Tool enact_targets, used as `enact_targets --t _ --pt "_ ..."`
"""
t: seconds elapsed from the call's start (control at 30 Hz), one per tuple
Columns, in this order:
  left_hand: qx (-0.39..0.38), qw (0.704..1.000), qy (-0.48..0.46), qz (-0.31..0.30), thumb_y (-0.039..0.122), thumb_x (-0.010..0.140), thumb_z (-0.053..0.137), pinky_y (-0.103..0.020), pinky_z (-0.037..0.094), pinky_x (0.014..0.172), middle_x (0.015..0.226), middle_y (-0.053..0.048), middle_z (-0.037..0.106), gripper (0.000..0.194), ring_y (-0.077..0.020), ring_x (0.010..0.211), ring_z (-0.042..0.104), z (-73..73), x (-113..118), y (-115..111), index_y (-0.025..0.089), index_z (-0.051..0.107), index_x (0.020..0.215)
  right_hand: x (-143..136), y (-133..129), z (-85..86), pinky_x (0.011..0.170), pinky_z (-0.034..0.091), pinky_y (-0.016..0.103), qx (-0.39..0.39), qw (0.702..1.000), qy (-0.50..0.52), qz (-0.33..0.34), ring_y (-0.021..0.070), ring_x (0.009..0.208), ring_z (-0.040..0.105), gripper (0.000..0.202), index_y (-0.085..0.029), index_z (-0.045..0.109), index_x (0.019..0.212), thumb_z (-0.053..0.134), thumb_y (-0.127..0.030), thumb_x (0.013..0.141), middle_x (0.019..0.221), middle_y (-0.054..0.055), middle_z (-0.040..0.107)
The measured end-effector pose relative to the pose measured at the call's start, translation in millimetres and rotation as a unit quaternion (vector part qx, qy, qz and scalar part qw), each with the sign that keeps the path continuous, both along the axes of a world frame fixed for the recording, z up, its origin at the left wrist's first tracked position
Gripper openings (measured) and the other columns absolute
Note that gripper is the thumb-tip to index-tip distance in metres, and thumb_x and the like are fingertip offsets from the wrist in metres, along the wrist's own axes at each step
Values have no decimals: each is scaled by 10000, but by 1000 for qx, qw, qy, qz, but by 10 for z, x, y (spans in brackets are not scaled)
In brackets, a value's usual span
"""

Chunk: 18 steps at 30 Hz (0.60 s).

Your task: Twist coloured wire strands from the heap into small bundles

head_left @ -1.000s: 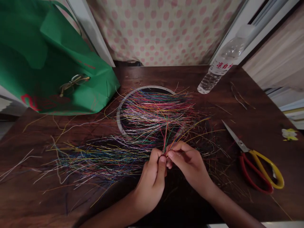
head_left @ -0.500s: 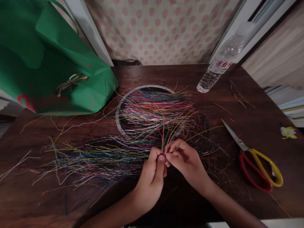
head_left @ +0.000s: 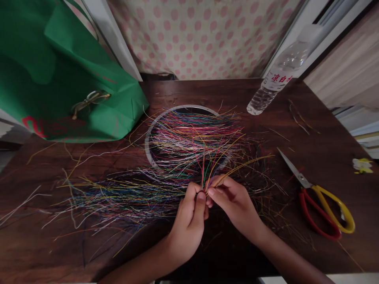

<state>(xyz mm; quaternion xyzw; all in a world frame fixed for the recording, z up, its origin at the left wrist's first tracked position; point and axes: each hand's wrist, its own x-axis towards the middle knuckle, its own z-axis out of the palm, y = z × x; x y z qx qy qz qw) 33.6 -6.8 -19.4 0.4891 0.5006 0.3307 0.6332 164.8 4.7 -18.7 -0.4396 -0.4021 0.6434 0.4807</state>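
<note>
Near the front of the dark table, my left hand (head_left: 191,217) pinches the lower end of a small bundle of coloured wires (head_left: 203,172), which fans out away from me. Close against it, my right hand (head_left: 232,203) is closed on several yellow-orange wires (head_left: 250,163) that slant off to the right. Behind the hands, a large pile of multicoloured wires (head_left: 195,136) lies across a round tray with a grey rim (head_left: 147,148). Another loose heap of wires (head_left: 118,197) spreads to the left of my left hand.
Scissors (head_left: 304,181) with red and yellow handles lie at the right. A clear water bottle (head_left: 276,77) stands at the back right, a green bag (head_left: 97,79) at the back left. Stray wires (head_left: 299,118) are scattered about, and a small yellow-white item (head_left: 363,165) sits far right.
More yellow-orange wires now lie together in my right hand, pointing right; some of them stood in the fan before. My left hand has kept its hold.
</note>
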Motion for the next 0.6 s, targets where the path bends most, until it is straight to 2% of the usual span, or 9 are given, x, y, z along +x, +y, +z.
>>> enact_targets --t 0.1,0.3,0.6 --pt "2 1000 0 -2 330 977 301 -247 319 538 655 54 389 233 -106 560 363 -20 -1 -5 213 392 798 2 3 -4 592 525 274 -1 1000 4 -6 103 627 587 84 -200 585 784 647 -255 799 794 -9 571" --pt "31 999 34 -15 323 985 292 -256 341 570 655 52 404 233 -105 576 390 -49 -9 -24 207 410 820 9 10 -13 588 516 260 -11 1000 -18 9 104 599 579 60 -196 582 838 613 -246 828 663 -30 573" --pt "52 998 37 -20 315 985 291 -255 339 546 662 51 411 215 -103 560 389 -80 -13 -22 209 407 838 16 9 -34 590 517 230 1 1000 -7 8 85 612 574 54 -191 563 834 588 -238 845 723 -23 583"
